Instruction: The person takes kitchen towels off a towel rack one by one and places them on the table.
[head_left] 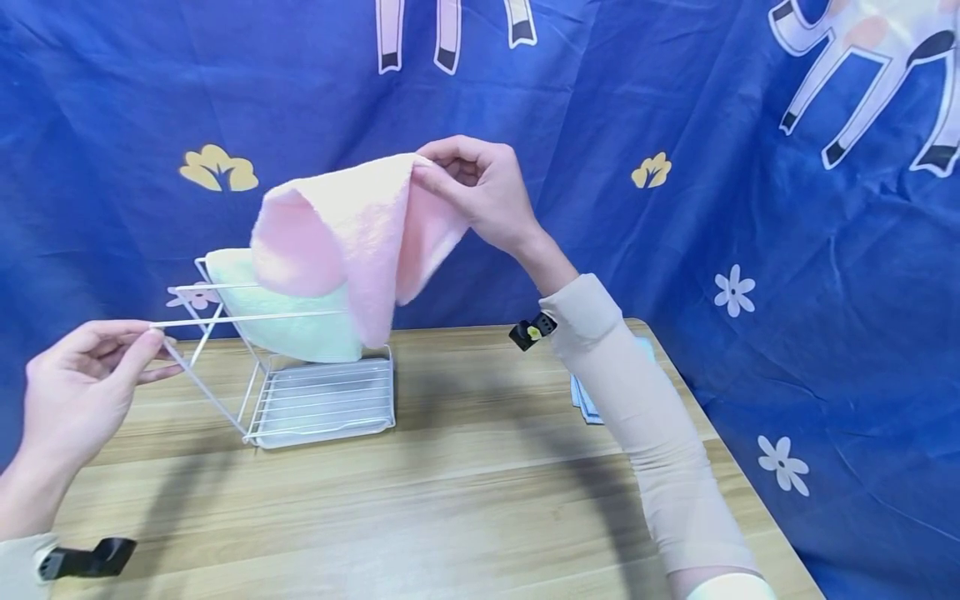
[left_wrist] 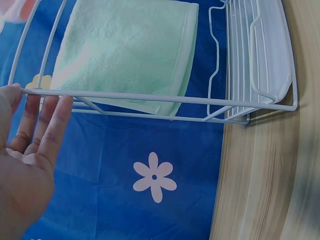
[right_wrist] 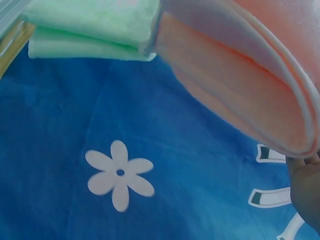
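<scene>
My right hand pinches the top edge of a pink towel, held up above the rack and drooping in a fold. At the left, my left hand grips the upper corner of a white wire drying rack between thumb and fingers. Over the rack's rear bar hangs a light green towel, partly hidden by the pink one in the head view. The left wrist view shows the fingers touching the rack's bar. In the right wrist view the pink towel covers most of the fingers.
The rack stands on a wooden table, its pale base tray at the bottom. Folded light blue cloths lie near the right edge, partly behind my sleeve. A blue patterned curtain hangs close behind and at the right.
</scene>
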